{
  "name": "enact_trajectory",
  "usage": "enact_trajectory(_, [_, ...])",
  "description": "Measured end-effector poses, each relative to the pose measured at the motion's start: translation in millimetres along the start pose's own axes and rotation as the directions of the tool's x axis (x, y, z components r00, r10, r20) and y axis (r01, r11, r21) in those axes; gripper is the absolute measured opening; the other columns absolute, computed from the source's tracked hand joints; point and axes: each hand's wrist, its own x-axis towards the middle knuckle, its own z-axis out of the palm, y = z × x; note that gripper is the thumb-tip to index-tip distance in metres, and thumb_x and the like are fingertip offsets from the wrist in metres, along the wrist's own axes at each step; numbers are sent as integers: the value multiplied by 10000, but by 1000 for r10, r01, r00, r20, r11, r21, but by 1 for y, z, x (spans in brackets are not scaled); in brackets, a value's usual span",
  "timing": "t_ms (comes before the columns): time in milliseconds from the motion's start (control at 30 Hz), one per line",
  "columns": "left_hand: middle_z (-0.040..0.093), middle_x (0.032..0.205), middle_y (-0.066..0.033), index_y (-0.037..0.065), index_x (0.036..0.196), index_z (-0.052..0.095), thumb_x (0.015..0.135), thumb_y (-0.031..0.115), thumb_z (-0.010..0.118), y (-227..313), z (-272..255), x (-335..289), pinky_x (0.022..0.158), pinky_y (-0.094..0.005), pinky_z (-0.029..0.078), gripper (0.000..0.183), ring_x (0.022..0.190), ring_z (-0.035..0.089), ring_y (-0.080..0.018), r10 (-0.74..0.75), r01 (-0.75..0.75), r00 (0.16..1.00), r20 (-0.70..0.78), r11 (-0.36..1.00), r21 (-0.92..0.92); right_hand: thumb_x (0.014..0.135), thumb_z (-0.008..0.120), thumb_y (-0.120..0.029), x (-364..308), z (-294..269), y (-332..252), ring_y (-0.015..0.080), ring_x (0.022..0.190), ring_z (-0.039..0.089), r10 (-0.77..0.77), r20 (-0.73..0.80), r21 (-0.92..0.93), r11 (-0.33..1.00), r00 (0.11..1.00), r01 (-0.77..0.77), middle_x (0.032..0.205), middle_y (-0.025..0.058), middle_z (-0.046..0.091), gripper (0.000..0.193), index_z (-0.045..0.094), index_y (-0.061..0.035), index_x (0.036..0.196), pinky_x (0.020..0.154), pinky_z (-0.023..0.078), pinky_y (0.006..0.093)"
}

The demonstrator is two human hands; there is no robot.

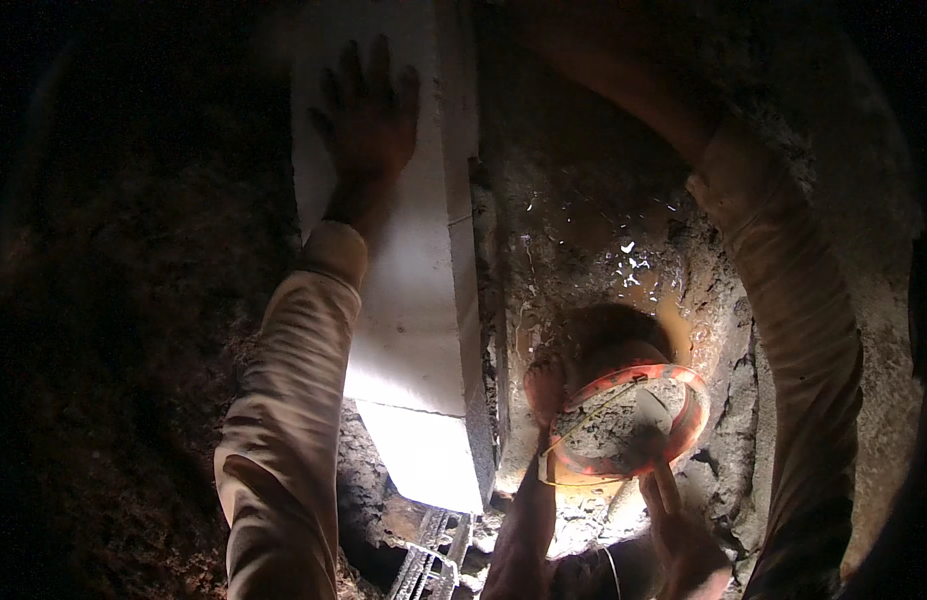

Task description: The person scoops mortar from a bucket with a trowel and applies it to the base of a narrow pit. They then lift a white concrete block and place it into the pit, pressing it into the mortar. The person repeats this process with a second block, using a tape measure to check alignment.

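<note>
My left hand (368,125) lies flat on the long pale top of a row of smooth white blocks (398,310), its fingers spread and nothing in them. My right forearm (653,95) reaches up and inward toward the far end of the row, where darkness swallows the hand; its fingers cannot be made out. Low on the right stands a round orange-red bucket (695,425) with grey wet mortar (608,425) inside. A trowel (651,408) rests in it, its pale blade on the mortar. Neither hand is at the bucket.
A bare foot (544,388) stands beside the bucket, with bare legs at the bottom edge. Muddy water (623,265) glistens beyond it. Tied ribbed steel bars (423,560) stick out at the blocks' near end. Rough dark earth (153,330) lies left; a rough bank (883,330) rises right.
</note>
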Motion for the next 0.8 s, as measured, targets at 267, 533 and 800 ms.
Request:
enact_trajectory(267, [393, 1616, -170, 249, 1564, 427, 1030, 552, 474, -8, 0, 1, 1133, -706, 311, 616, 1446, 368, -498, -2, 3, 1000, -5, 999, 39, 1027, 576, -285, 21, 28, -11, 224, 890, 643, 5, 37, -1, 1000, 999, -5, 1150, 135, 663, 443, 569, -17, 1379, 739, 523, 364])
enact_trajectory(533, [389, 1617, -160, 180, 1576, 398, 1072, 401, 473, -2, 12, 6, 1170, -580, 367, 555, 1446, 414, -394, 143, -165, 986, 87, 920, 356, 1019, 587, -257, -22, -2, -5, 225, 871, 642, 60, -42, 79, 995, 997, -57, 1102, 128, 664, 413, 579, -18, 1356, 718, 521, 356])
enact_trajectory(800, [199, 1698, -146, 228, 1648, 148, 990, 489, 640, -63, -18, -23, 1214, -659, 189, 861, 1541, 200, -422, 121, -118, 982, 148, 993, -30, 1011, 598, -229, -192, -27, -37, 227, 852, 641, 325, -152, 448, 864, 933, -228, 1055, 122, 664, 383, 589, -20, 1332, 697, 519, 347])
